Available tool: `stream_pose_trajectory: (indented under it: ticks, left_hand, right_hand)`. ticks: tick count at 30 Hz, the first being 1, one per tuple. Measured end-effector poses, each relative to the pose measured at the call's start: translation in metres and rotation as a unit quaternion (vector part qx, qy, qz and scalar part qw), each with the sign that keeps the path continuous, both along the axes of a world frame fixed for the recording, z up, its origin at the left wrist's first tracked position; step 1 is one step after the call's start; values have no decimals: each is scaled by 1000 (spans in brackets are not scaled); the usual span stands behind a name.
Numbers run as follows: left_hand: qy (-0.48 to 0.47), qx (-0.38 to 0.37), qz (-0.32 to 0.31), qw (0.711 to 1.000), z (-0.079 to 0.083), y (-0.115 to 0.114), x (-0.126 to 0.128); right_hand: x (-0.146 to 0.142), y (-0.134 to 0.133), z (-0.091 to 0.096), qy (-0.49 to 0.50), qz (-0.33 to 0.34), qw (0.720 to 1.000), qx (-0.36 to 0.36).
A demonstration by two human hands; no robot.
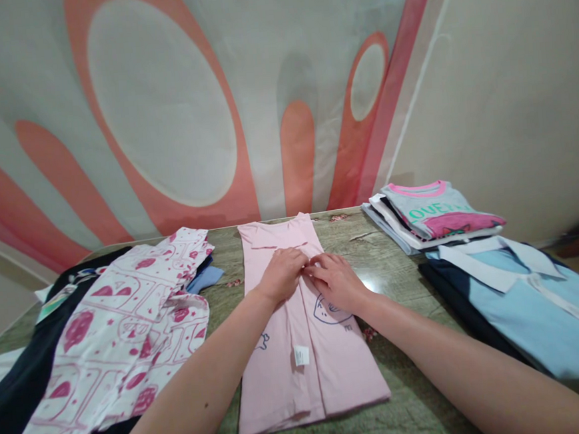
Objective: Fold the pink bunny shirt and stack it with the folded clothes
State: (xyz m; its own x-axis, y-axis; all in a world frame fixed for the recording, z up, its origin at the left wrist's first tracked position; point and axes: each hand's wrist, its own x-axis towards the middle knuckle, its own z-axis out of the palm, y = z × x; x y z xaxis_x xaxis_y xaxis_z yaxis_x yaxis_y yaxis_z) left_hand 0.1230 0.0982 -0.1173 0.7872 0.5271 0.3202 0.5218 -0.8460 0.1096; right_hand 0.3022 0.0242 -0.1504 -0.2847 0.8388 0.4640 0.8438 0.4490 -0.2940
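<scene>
A pale pink shirt (300, 350) lies lengthwise on the table, both sides folded in toward the middle, with a small white label and a blue line drawing showing. My left hand (281, 274) and my right hand (335, 280) rest side by side on its upper middle. The fingers of both curl down and pinch the pink cloth where the folded edges meet.
A white garment with pink prints (123, 330) lies over dark clothes (12, 386) at the left. At the back right sits a stack of folded shirts (432, 216). A light blue collared shirt (536, 298) over dark cloth lies at the right. The table (414, 401) has a green-grey marbled top.
</scene>
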Motion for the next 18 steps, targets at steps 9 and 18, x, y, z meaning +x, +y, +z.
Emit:
stream_pose_trajectory:
  ticks: [9, 18]
  left_hand:
    - [-12, 12, 39, 999, -2, 0, 0]
    - [-6, 14, 46, 999, -2, 0, 1]
  right_hand:
    - [24, 17, -9, 22, -90, 996, 6]
    - [23, 16, -10, -7, -104, 994, 12]
